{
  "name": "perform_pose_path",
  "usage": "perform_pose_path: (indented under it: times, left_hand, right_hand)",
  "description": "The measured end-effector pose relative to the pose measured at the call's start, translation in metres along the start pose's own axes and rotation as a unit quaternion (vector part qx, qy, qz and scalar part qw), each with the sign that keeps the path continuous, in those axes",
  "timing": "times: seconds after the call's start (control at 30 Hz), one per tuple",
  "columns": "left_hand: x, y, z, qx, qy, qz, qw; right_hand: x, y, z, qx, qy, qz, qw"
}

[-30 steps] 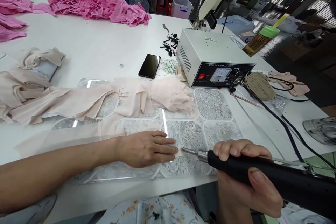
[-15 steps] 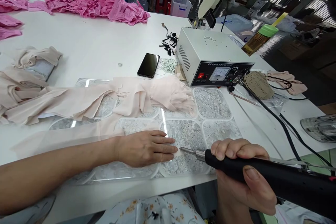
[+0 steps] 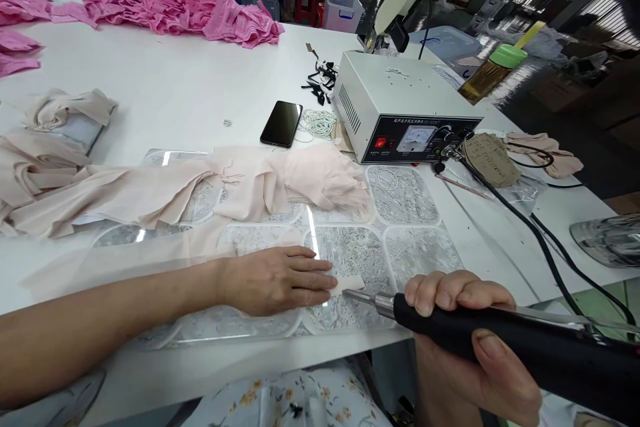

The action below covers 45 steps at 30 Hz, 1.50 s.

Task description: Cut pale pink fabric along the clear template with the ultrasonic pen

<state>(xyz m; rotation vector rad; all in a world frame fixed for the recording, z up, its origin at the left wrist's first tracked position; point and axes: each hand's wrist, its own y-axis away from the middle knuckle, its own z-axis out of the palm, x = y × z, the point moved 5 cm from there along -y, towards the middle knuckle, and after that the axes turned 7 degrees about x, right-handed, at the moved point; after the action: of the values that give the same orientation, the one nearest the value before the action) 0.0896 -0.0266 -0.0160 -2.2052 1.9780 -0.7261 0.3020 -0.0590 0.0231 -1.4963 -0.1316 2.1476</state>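
Note:
My left hand (image 3: 277, 278) lies flat, fingers stretched out, on a strip of pale pink sheer fabric (image 3: 150, 257) spread over a clear patterned mat (image 3: 410, 250). Its fingertips press down the fabric's small end piece (image 3: 349, 283). My right hand (image 3: 470, 347) grips a black handheld tool (image 3: 505, 341) with a metal tip (image 3: 357, 295). The tip sits just at the lower edge of that end piece, right beside my left fingertips.
A white control box (image 3: 400, 107) with a meter stands behind the mat, black cables (image 3: 525, 227) running from it. A black phone (image 3: 281, 123), white elastic loops (image 3: 320, 124), beige fabric pieces (image 3: 55, 147) and pink fabric piles (image 3: 175, 3) lie on the white table. An iron (image 3: 605, 240) is at right.
The tool and my right hand have shifted slightly lower and toward me; the end piece of fabric now shows more above the tip. My left hand has stayed put.

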Motion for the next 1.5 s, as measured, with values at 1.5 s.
perform_pose_path:
  times: [1.5]
  left_hand:
    - [-0.017,-0.017,-0.018,-0.034,-0.005,-0.077,0.996]
  right_hand:
    - [0.007,-0.03,-0.018,0.055,0.001,-0.072,0.996]
